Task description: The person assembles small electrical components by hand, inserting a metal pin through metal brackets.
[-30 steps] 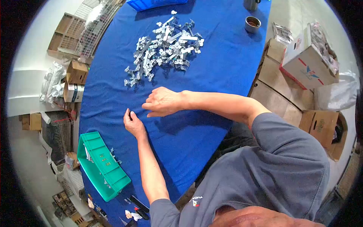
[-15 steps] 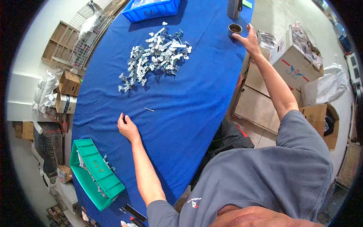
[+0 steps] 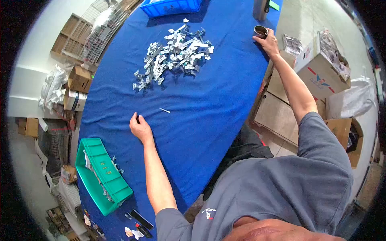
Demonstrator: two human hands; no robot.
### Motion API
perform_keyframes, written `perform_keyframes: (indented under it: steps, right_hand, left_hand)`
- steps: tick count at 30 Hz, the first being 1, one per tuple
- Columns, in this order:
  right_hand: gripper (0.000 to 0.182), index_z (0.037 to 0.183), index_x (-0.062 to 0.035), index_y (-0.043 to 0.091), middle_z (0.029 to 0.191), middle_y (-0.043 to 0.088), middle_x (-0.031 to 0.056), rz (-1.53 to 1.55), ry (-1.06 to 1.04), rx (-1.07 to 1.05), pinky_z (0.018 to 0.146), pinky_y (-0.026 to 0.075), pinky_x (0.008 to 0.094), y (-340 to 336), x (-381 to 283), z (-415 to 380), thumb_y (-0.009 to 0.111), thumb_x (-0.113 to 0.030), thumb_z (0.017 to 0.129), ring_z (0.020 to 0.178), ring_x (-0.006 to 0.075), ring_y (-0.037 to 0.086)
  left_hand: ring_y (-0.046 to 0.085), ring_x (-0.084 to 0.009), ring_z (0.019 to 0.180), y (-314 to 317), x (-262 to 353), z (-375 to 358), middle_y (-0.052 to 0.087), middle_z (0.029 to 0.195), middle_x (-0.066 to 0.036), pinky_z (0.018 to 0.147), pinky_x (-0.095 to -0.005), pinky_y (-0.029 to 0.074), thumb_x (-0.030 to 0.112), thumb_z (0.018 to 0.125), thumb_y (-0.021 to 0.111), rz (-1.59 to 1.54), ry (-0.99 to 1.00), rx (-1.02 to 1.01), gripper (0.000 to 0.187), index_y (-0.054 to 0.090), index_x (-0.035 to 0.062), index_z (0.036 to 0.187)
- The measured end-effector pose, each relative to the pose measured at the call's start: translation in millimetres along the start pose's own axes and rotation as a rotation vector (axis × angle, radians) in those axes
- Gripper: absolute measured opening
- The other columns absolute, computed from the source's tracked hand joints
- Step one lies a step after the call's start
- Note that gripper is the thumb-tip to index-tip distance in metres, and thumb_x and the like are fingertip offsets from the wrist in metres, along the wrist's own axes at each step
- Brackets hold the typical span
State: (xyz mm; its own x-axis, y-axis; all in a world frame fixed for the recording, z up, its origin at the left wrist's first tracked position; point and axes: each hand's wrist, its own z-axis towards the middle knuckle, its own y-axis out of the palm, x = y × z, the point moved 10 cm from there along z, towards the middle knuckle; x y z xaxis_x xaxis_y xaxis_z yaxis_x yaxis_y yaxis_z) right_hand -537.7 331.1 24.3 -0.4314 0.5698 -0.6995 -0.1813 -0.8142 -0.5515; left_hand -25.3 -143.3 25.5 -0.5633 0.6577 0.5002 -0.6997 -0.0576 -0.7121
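Observation:
At the far right edge of the table, my right hand (image 3: 269, 43) is closed around a small dark-rimmed cup (image 3: 260, 32) that holds dark liquid. My left hand (image 3: 141, 128) rests on the blue cloth, fingers loosely curved and apart, with nothing visible in it. A short thin metal pin (image 3: 165, 110) lies just beyond this hand. Further up the cloth spreads a loose pile of small silvery metal brackets (image 3: 177, 54). Nearer my left forearm, a green plastic bin (image 3: 106, 168) lies tipped with metal parts in it.
A blue crate (image 3: 171, 8) stands at the far end of the blue-covered table (image 3: 193, 132). A dark flask (image 3: 261, 10) is beyond the cup. By the near left edge lies a black phone (image 3: 141, 219). Cardboard boxes (image 3: 321, 68) stand on the floor at right.
My right hand has closed around the cup, after reaching beside it with fingers spread. My left hand's fingers have drawn closer together. The whole view has shifted slightly.

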Motion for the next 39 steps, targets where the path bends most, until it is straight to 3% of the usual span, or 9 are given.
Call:
perform_keyframes:
  steps: [12,15,20,27,29,31,35,37,39]
  right_hand:
    - [0.070,0.123,-0.0014,0.051,0.107,0.068,0.0178,0.030,-0.046,-0.025,0.090,0.049,0.0403,-11,-21,-6,0.083,-0.038,0.072,0.104,0.0317,0.065]
    - [0.072,0.124,-0.0008,0.051,0.109,0.068,0.0174,0.010,-0.080,-0.031,0.092,0.048,0.0399,-25,-61,-23,0.083,-0.039,0.072,0.106,0.0305,0.064]
    - [0.062,0.124,-0.0018,0.052,0.111,0.067,0.0110,0.232,-0.267,-0.175,0.093,0.047,0.0322,-41,-141,-60,0.083,-0.020,0.074,0.106,0.0175,0.062]
    - [0.068,0.127,-0.0019,0.050,0.114,0.065,0.0105,0.384,-0.420,-0.383,0.095,0.047,0.0321,-78,-244,-108,0.084,-0.015,0.070,0.108,0.0185,0.062]
    - [0.072,0.130,-0.0010,0.047,0.119,0.061,0.0098,0.504,-0.464,-0.545,0.103,0.042,0.0317,-84,-272,-124,0.082,-0.011,0.068,0.116,0.0166,0.056]
    - [0.078,0.130,0.0001,0.047,0.120,0.060,0.0126,0.547,-0.517,-0.590,0.104,0.042,0.0384,-95,-294,-134,0.084,-0.020,0.065,0.116,0.0230,0.057]
    - [0.086,0.126,0.0004,0.050,0.112,0.063,0.0166,0.592,-0.873,-0.679,0.100,0.041,0.0546,-129,-351,-155,0.085,-0.043,0.061,0.108,0.0340,0.060]
    - [0.080,0.121,0.0009,0.053,0.106,0.066,0.0156,0.671,-0.931,-0.739,0.098,0.043,0.0539,-140,-370,-162,0.085,-0.045,0.063,0.105,0.0342,0.061]
    - [0.058,0.110,0.0034,0.060,0.099,0.068,0.0153,0.707,-0.937,-0.763,0.094,0.046,0.0534,-152,-390,-167,0.080,-0.037,0.075,0.097,0.0336,0.065]
  left_hand:
    - [0.059,-0.0356,0.106,-1,0,-1,0.066,0.111,-0.019,0.095,-0.0424,0.045,0.014,0.087,0.059,-0.001,0.006,0.010,0.030,0.067,-0.0028,0.110]
    - [0.059,-0.0355,0.107,-2,1,-1,0.066,0.111,-0.019,0.095,-0.0423,0.045,0.014,0.087,0.060,-0.013,-0.024,-0.003,0.030,0.067,-0.0029,0.110]
    - [0.059,-0.0358,0.107,-1,1,-2,0.066,0.112,-0.019,0.096,-0.0426,0.045,0.014,0.087,0.060,0.002,-0.012,-0.010,0.030,0.066,-0.0031,0.110]
    - [0.060,-0.0351,0.107,0,0,0,0.066,0.112,-0.019,0.096,-0.0422,0.045,0.014,0.087,0.060,-0.014,-0.014,-0.026,0.029,0.067,-0.0035,0.110]
    - [0.060,-0.0348,0.107,1,-1,-1,0.066,0.112,-0.019,0.096,-0.0420,0.045,0.014,0.087,0.061,-0.015,-0.005,-0.031,0.029,0.067,-0.0036,0.109]
    - [0.061,-0.0344,0.107,0,-1,-1,0.067,0.112,-0.019,0.096,-0.0417,0.046,0.013,0.087,0.061,-0.009,-0.018,-0.026,0.029,0.067,-0.0037,0.109]
    - [0.061,-0.0342,0.106,4,-7,-1,0.067,0.112,-0.019,0.096,-0.0414,0.046,0.013,0.087,0.060,0.015,-0.003,-0.023,0.029,0.067,-0.0037,0.109]
    - [0.064,-0.0333,0.103,2,-5,0,0.068,0.111,-0.019,0.094,-0.0398,0.048,0.015,0.088,0.060,0.033,0.022,-0.004,0.030,0.067,-0.0033,0.110]
    - [0.062,-0.0340,0.104,0,-2,-2,0.067,0.111,-0.019,0.094,-0.0409,0.047,0.015,0.088,0.060,0.022,0.022,-0.015,0.030,0.067,-0.0037,0.110]
